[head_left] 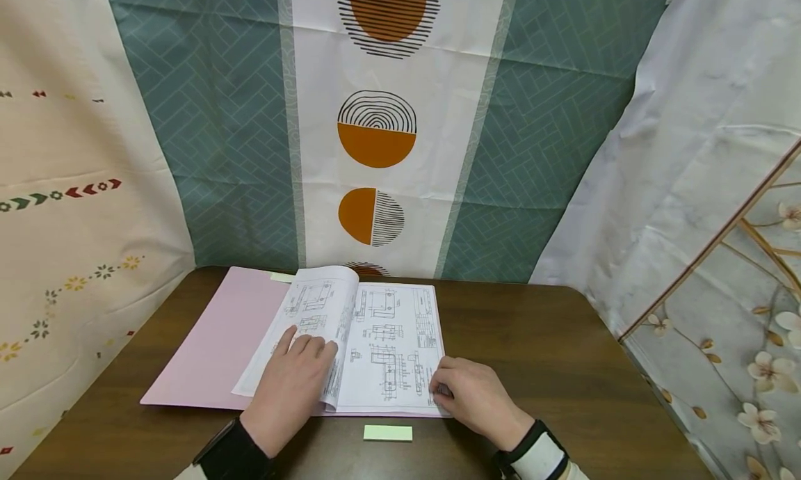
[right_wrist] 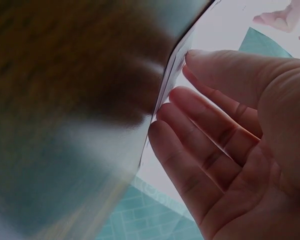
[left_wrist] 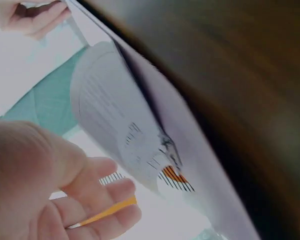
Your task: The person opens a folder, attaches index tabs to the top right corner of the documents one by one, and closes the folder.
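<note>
Dark wooden table (head_left: 551, 348): left hand (head_left: 290, 382) presses turned drawing page (head_left: 313, 313).

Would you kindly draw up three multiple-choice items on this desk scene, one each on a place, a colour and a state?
1. Where does the green note lie?
A. on the table, between the wrists
B. on the drawings
C. under the folder

2. What colour is the folder?
A. blue
B. pink
C. black

3. How does the left hand lie?
A. clenched in the air
B. flat on the left page
C. off the table

Answers: 1 A, the note sits on bare wood near the table's front edge. 2 B, pink shows left of the drawing sheets. 3 B, its fingers rest straight on the page, while the right hand touches the sheets' lower right corner.
</note>
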Available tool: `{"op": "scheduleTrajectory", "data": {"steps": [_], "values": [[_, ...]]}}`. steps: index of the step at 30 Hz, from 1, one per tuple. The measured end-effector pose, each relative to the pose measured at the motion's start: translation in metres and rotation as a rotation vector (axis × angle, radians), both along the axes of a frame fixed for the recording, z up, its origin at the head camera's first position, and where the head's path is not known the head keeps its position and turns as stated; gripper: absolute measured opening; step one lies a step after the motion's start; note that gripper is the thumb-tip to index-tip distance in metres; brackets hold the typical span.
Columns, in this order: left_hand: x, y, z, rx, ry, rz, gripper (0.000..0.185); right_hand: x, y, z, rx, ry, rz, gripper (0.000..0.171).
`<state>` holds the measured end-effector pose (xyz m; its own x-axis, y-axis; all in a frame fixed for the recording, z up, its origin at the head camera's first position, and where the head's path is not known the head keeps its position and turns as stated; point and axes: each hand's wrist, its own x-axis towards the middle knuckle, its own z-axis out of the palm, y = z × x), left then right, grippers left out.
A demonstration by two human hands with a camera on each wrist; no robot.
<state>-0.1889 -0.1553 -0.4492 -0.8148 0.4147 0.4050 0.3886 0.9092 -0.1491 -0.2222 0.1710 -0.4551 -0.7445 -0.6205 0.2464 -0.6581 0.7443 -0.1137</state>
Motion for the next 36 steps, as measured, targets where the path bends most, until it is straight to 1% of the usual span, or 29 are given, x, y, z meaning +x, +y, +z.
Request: {"op": "scheduleTrajectory", "data": {"steps": [3,6,8,10,12,14,17,20,24,28,36], "values": [[-0.007,0.010,0.002,-0.005,-0.006,-0.046,0.032,0.000,-0.001,0.000,0.001,0.005,-0.004,0.017],[-0.017,0.021,0.002,-0.019,-0.055,-0.076,0.026,0.000,-0.002,-0.001,0.001,0.005,-0.003,0.017],[-0.024,0.027,0.000,-0.029,-0.117,-0.069,0.027,0.000,-0.002,-0.003,0.002,0.000,-0.005,0.017],[-0.029,0.032,-0.003,-0.034,-0.172,-0.044,0.029,-0.001,-0.002,-0.004,0.001,-0.004,-0.006,0.017],[-0.033,0.035,-0.006,-0.040,-0.203,-0.020,0.031,-0.001,-0.002,-0.004,-0.001,0.001,-0.004,0.016],[-0.037,0.036,-0.008,-0.038,-0.211,-0.007,0.032,-0.002,-0.001,-0.001,-0.002,0.009,-0.006,0.016],[-0.039,0.035,-0.009,-0.036,-0.218,0.006,0.034,-0.003,-0.001,0.001,-0.004,0.015,0.000,0.016],[-0.040,0.034,-0.010,-0.020,-0.243,0.019,0.036,-0.002,-0.001,0.000,0.001,0.003,-0.004,0.015],[-0.040,0.034,-0.010,-0.018,-0.248,0.015,0.035,-0.002,-0.001,0.000,0.008,-0.003,-0.011,0.012],[-0.039,0.033,-0.009,-0.039,-0.241,0.000,0.034,-0.001,-0.001,0.000,0.012,0.004,-0.015,0.011],[-0.039,0.030,-0.007,-0.099,-0.227,-0.014,0.037,-0.003,-0.002,0.000,0.019,-0.009,-0.027,0.011]]}}
